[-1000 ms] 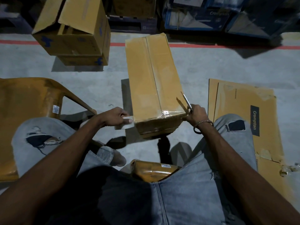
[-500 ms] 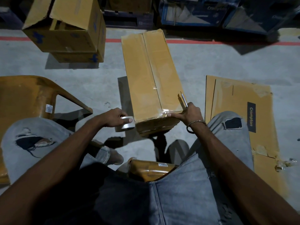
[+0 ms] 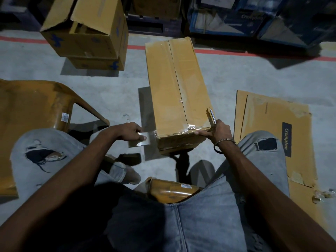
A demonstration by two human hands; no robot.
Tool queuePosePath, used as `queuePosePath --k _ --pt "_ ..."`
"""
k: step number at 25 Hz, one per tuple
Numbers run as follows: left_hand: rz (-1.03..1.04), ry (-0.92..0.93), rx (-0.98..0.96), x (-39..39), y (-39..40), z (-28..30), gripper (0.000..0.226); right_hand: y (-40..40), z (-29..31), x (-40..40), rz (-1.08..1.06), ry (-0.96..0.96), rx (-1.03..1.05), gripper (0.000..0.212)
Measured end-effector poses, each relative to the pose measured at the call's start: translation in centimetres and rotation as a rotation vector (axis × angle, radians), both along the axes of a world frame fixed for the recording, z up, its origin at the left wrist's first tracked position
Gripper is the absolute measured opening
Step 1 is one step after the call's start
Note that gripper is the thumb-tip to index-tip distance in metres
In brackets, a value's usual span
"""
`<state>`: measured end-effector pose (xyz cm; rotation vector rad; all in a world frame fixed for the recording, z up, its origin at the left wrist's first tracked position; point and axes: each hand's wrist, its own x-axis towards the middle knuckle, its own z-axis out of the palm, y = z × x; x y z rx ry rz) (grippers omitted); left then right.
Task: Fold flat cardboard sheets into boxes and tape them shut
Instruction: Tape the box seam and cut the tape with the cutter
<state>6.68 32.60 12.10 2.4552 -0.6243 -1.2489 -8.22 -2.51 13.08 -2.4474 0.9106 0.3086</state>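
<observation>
Head view: box (image 3: 179, 91) on floor (image 3: 236, 79) ahead, seam taped. Left hand (image 3: 130, 131) grips tape (image 3: 143, 138) pulled off near corner; right hand (image 3: 217, 130) presses near edge, fingers (image 3: 201, 132) curled round blade (image 3: 212, 115). Keep strip taut, cut clean. Flat sheet (image 3: 272, 128) right; chair (image 3: 36, 110) left.

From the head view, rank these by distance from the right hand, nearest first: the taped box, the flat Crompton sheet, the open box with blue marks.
1. Taped box: the right hand grips its near right corner.
2. Flat Crompton sheet: on the floor just right of that hand.
3. Open box with blue marks: far upper left.
</observation>
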Motion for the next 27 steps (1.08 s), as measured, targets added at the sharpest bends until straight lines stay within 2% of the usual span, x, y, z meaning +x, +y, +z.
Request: queuePosePath --k 3,8,12,15,17,21,23,25,27 --pt "0.024 -0.056 0.019 -0.2 -0.5 -0.3 0.054 -0.1 -0.2 -0.1 -0.004 0.021 -0.013 0.087" --pt "-0.037 -0.131 0.137 -0.5 -1.2 -0.3 0.048 -0.2 -0.4 -1.3 -0.054 0.092 -0.047 0.077" --pt "-0.056 -0.139 0.159 -0.2 0.3 -0.6 0.047 0.9 1.6 -0.6 -0.155 -0.126 0.036 0.07" --pt "-0.001 -0.106 0.046 -0.5 -0.1 -0.6 0.055 3.5 2.2 -0.1 -0.122 -0.232 0.147 0.055" --pt "0.047 -0.062 -0.043 -0.7 -0.9 -0.3 0.054 5.0 2.2 -0.2 -0.065 -0.246 0.115 0.051" --pt "0.057 0.023 -0.042 -0.6 -0.9 0.2 0.045 5.5 1.0 -0.3 0.092 -0.137 -0.09 0.073" --pt "0.067 0.108 -0.031 -0.8 -0.6 0.3 0.037 5.3 0.5 -0.1 0.116 -0.088 -0.124 0.086" --pt "0.068 0.069 -0.005 -1.0 -0.2 0.2 0.037 5.4 0.3 0.1 0.138 -0.061 -0.139 0.091" --pt "0.049 -0.047 0.049 -1.2 0.1 0.0 0.042 5.4 0.4 0.2 0.15 -0.039 -0.15 0.092"
